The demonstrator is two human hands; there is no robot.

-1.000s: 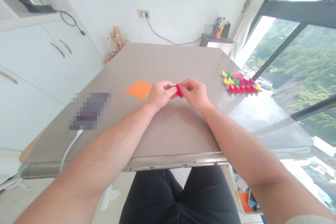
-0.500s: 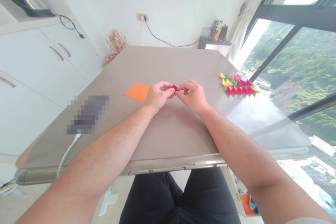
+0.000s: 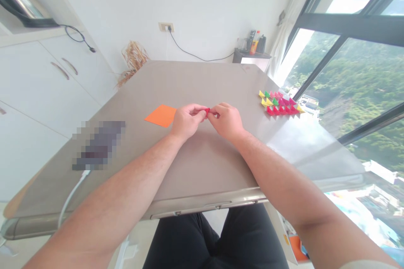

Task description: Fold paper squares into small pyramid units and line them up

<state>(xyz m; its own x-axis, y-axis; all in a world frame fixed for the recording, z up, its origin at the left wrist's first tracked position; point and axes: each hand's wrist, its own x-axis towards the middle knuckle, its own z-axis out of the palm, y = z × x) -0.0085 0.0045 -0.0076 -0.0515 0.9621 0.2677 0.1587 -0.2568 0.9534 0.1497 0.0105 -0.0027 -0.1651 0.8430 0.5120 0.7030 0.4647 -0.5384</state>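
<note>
A small red folded paper piece (image 3: 207, 110) is pinched between the fingertips of both hands over the grey table (image 3: 195, 164). My left hand (image 3: 185, 121) grips it from the left, fingers curled. From the right, my right hand (image 3: 225, 121) pinches the same piece, which is mostly hidden by the fingers. An orange paper square (image 3: 160, 115) lies flat just left of my left hand. To the right sits a cluster of folded paper triangles (image 3: 279, 103) in red, pink, yellow and green.
A pixelated dark object (image 3: 97, 145) with a white cable (image 3: 71, 195) lies at the table's left. Dried grass (image 3: 132, 61) stands at the far corner, white cabinets (image 3: 41, 88) to the left, a big window (image 3: 353, 80) to the right. A wall socket (image 3: 166, 27) feeds a black cord.
The red paper piece shows less between the fingers than a second ago. Both hands stay together; the view has shifted slightly.
</note>
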